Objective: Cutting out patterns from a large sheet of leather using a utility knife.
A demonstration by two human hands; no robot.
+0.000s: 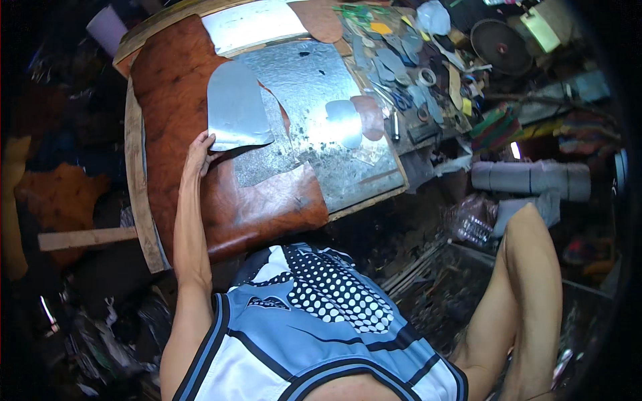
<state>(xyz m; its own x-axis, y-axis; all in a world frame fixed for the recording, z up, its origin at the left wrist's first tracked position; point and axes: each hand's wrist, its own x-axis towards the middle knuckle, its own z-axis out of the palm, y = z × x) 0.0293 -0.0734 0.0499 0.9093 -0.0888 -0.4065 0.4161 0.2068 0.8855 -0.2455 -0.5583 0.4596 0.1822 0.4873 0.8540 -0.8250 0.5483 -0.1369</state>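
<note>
At the left of the workbench, my left hand [199,154] grips the lower left corner of a grey template [235,107], a flat sheet with a rounded top. My thumb shows at its edge; the other fingers are partly hidden. The template lies over a large brown leather hide [167,87] and partly over the metal-topped board [301,80]. Part of the hide runs along the bench's near edge, with a cut-out showing the metal. My right arm is bent at the elbow on the right, and its hand is out of the picture.
Two small rounded pieces, one grey [343,123] and one brown [368,117], lie on the board's right part. Beyond are scissors [401,99], a tape roll [426,77] and several cut patterns. A wooden plank [87,238] juts out left of the bench.
</note>
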